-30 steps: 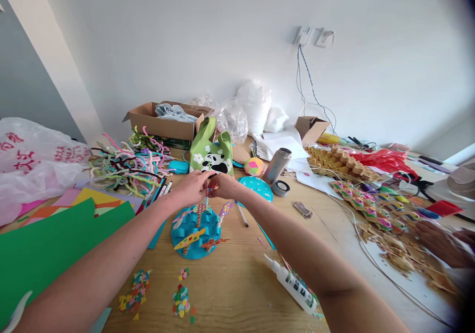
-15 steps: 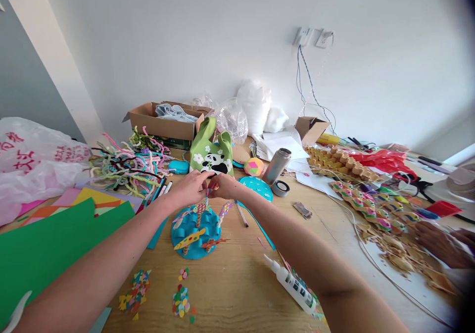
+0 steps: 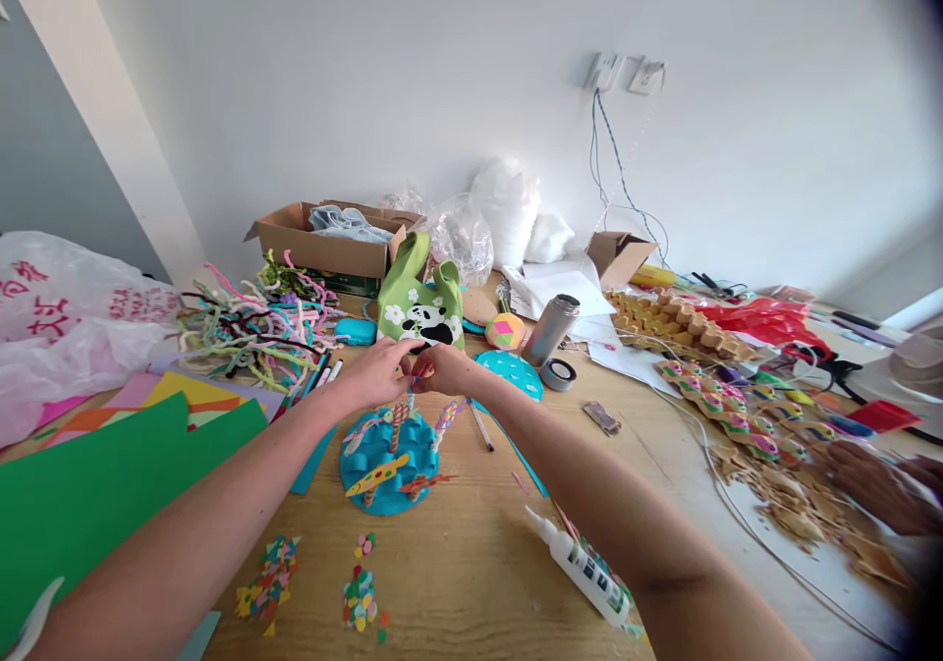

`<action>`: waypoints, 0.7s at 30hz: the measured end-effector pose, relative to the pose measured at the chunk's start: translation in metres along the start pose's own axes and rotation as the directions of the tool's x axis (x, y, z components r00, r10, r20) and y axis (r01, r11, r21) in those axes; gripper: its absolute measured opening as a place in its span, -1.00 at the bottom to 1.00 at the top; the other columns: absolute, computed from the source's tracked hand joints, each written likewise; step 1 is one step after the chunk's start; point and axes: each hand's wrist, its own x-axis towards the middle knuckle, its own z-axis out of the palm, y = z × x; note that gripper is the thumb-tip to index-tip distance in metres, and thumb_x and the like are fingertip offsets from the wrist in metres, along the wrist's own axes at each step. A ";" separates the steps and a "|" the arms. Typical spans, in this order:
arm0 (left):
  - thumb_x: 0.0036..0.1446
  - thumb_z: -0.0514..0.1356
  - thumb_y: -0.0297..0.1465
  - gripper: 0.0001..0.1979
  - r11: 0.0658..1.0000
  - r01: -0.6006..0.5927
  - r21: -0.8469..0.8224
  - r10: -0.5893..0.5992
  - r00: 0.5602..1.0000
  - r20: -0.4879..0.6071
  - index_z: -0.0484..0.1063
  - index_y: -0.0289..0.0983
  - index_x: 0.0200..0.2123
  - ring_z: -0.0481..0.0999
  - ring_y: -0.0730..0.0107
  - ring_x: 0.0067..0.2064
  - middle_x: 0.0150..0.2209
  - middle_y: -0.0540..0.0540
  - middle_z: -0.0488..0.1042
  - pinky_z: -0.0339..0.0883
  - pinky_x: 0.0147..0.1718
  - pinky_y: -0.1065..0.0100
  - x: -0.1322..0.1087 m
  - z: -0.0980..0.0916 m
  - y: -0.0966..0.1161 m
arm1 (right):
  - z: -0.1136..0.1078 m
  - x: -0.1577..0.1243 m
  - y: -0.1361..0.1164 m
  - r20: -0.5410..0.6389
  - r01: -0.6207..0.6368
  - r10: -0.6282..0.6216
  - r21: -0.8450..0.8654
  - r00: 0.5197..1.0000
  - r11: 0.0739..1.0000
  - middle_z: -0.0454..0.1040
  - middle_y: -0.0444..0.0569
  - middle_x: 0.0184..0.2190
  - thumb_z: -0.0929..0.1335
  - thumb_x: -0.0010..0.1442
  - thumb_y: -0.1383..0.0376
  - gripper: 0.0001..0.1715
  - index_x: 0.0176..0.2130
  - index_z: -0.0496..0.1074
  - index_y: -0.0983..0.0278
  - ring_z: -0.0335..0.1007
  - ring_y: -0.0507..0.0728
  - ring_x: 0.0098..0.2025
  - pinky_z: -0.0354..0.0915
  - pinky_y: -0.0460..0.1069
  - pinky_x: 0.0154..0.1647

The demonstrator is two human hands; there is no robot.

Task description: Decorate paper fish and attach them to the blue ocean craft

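My left hand [image 3: 383,370] and my right hand [image 3: 449,370] meet above the far side of a round blue paper craft [image 3: 389,500]. The fingertips of both pinch a small reddish piece [image 3: 421,376], mostly hidden by the fingers, at the top of a thin upright stem. Other twisted stems on the blue base carry patterned paper fish, among them a yellow spotted fish [image 3: 377,474], an orange fish [image 3: 425,483], a checked fish [image 3: 399,413] and a pink and purple fish [image 3: 448,415]. Behind my hands stands a green panda bag [image 3: 402,298].
A white glue bottle [image 3: 589,573] lies at front right. Paper bits [image 3: 360,597] lie in front. Green paper [image 3: 95,494] and pipe cleaners [image 3: 250,327] spread left. A metal flask [image 3: 551,330] stands behind; another person's hand [image 3: 865,484] is at far right.
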 end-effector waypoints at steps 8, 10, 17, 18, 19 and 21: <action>0.06 0.19 -0.45 -0.40 1.000 0.019 -0.016 -0.019 1.000 0.006 0.25 -0.27 0.21 0.40 0.06 0.09 -0.24 -0.10 0.59 0.30 0.02 0.14 0.001 -0.002 0.002 | -0.001 0.000 0.000 0.007 0.000 0.000 0.011 1.000 1.000 0.61 -0.09 -0.23 0.50 0.04 0.21 -0.74 -0.22 0.60 0.22 0.47 0.15 -0.15 0.20 -0.08 -0.27; 0.08 0.19 -0.41 -0.41 0.999 0.026 -0.037 -0.026 1.000 0.004 0.25 -0.26 0.21 0.41 0.08 0.07 -0.25 -0.08 0.59 0.31 0.01 0.15 0.001 -0.004 0.002 | -0.001 -0.001 -0.001 0.006 -0.005 0.005 0.019 1.000 1.000 0.61 -0.09 -0.23 0.50 0.04 0.21 -0.73 -0.21 0.60 0.23 0.48 0.15 -0.14 0.21 -0.08 -0.26; 0.17 0.15 -0.18 -0.45 0.989 0.049 -0.137 -0.069 0.987 -0.148 0.29 -0.29 0.18 0.43 0.10 0.04 -0.15 -0.14 0.56 0.28 0.06 0.11 0.000 -0.010 -0.002 | -0.005 -0.002 0.006 -0.031 0.006 -0.004 0.066 1.000 0.998 0.60 -0.06 -0.19 0.52 0.02 0.14 -0.62 -0.16 0.57 0.25 0.49 0.18 -0.11 0.28 -0.06 -0.21; 0.18 0.13 -0.15 -0.45 0.986 0.048 -0.162 -0.077 0.981 -0.175 0.29 -0.28 0.18 0.43 0.10 0.04 -0.12 -0.16 0.55 0.30 0.04 0.10 -0.001 -0.011 -0.001 | -0.008 -0.004 0.008 -0.041 0.018 -0.014 0.086 0.999 0.996 0.60 -0.04 -0.17 0.52 0.02 0.12 -0.60 -0.15 0.56 0.25 0.49 0.19 -0.09 0.30 -0.05 -0.18; 0.19 0.11 -0.12 -0.44 0.980 0.047 -0.193 -0.086 0.976 -0.198 0.29 -0.28 0.18 0.43 0.09 0.04 -0.09 -0.18 0.53 0.33 0.01 0.11 -0.002 -0.013 0.000 | -0.011 -0.007 0.011 -0.054 0.034 -0.028 0.110 0.998 0.993 0.59 -0.02 -0.14 0.52 0.03 0.11 -0.59 -0.14 0.56 0.25 0.49 0.20 -0.07 0.31 -0.04 -0.15; 0.22 0.05 -0.06 -0.42 0.965 0.050 -0.258 -0.112 0.966 -0.232 0.28 -0.27 0.19 0.44 0.08 0.04 -0.04 -0.22 0.50 0.38 -0.05 0.14 -0.005 -0.019 0.003 | -0.019 -0.015 0.016 -0.092 0.060 -0.045 0.167 0.995 0.984 0.58 0.02 -0.10 0.50 0.06 0.08 -0.58 -0.13 0.55 0.26 0.48 0.22 -0.04 0.34 -0.01 -0.09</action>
